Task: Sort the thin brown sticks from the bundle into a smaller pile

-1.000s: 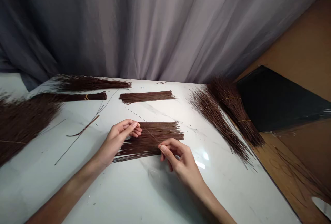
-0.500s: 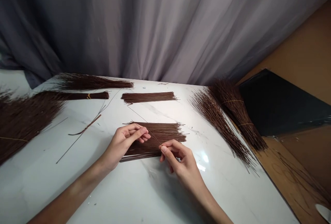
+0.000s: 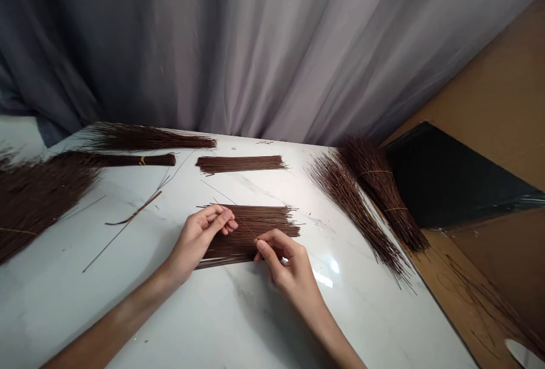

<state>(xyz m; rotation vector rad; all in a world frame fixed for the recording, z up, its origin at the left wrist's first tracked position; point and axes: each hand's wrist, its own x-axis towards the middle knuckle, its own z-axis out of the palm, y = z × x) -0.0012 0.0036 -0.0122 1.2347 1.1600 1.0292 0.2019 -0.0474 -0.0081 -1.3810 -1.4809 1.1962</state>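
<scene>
A thin dark-brown stick (image 3: 247, 227) runs slantwise between my hands, above a flat pile of similar sticks (image 3: 268, 218) on the white table. My right hand (image 3: 283, 258) pinches its lower end between thumb and forefinger. Thumb and forefinger of my left hand (image 3: 204, 233) are pressed together farther up the same stick, the other fingers curled. My left hand covers the pile's left part. Beyond the pile lies a smaller, neat stack of sticks (image 3: 240, 163).
Bushy stick bundles lie at left (image 3: 42, 204), back left (image 3: 149, 136) and right (image 3: 361, 210); a tied bundle (image 3: 383, 193) rests by the right edge. A bent strip tie (image 3: 136, 213) and loose sticks lie on the table (image 3: 191, 323). Behind hangs a grey curtain (image 3: 238, 45).
The view has shifted slightly, so the table things sit a little farther left. Both hands keep their pinch, and the stick between them stays slanted; little else differs.
</scene>
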